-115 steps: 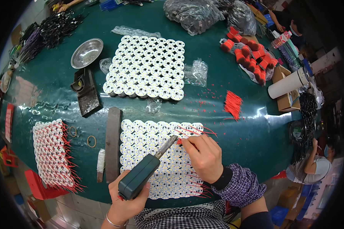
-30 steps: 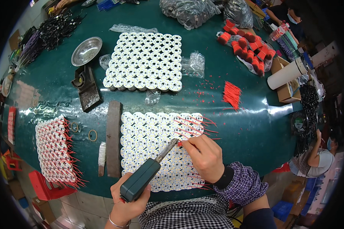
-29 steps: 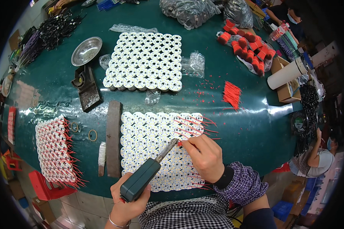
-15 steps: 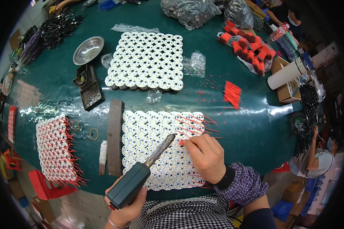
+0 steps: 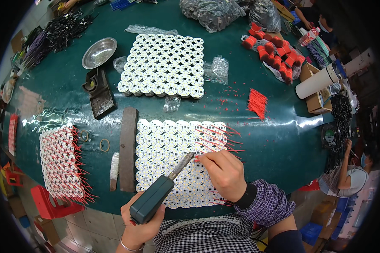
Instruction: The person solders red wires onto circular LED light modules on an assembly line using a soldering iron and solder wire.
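My left hand (image 5: 143, 227) is closed around the dark green body of a soldering gun (image 5: 152, 199). Its sooty metal tip points up and right, over a panel of round white circuit boards (image 5: 154, 145). Right beside the tip, my right hand (image 5: 225, 175) pinches red wire (image 5: 196, 158); only short red ends show at the fingertips, so how many pieces it holds cannot be told. Several thin red wires (image 5: 217, 137) lie across the panel's upper right, poking past its edge. More wires stick out at the lower right, partly behind my right hand.
A dark flat bar (image 5: 128, 152) borders the panel's left side. Further left lies a wired panel (image 5: 61, 162). Beyond sit stacked round boards (image 5: 162, 63), a metal bowl (image 5: 99, 52), a black tray (image 5: 99, 95) and loose red wires (image 5: 257, 103). A white bottle (image 5: 316, 82) stands right.
The soldering gun has shifted right and slightly down, its tip now nearer my right fingertips. My right hand has moved slightly left, still pinching red wire.
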`<action>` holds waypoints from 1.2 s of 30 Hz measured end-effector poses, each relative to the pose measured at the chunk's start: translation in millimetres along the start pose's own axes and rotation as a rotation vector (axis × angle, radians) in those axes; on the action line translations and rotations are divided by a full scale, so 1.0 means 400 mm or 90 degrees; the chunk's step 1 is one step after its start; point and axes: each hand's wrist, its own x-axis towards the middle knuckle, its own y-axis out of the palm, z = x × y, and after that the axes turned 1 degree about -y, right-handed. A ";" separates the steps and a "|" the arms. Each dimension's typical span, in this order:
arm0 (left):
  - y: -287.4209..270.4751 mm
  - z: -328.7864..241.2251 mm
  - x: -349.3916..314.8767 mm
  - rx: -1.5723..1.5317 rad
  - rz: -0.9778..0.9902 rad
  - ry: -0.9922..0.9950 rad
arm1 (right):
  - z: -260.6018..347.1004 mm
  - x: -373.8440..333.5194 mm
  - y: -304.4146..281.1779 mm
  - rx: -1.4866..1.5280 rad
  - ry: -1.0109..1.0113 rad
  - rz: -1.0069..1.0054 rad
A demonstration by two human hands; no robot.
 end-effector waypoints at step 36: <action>-0.010 0.012 -0.042 -0.017 -0.036 -0.043 | 0.020 -0.050 -0.032 -0.023 0.008 0.027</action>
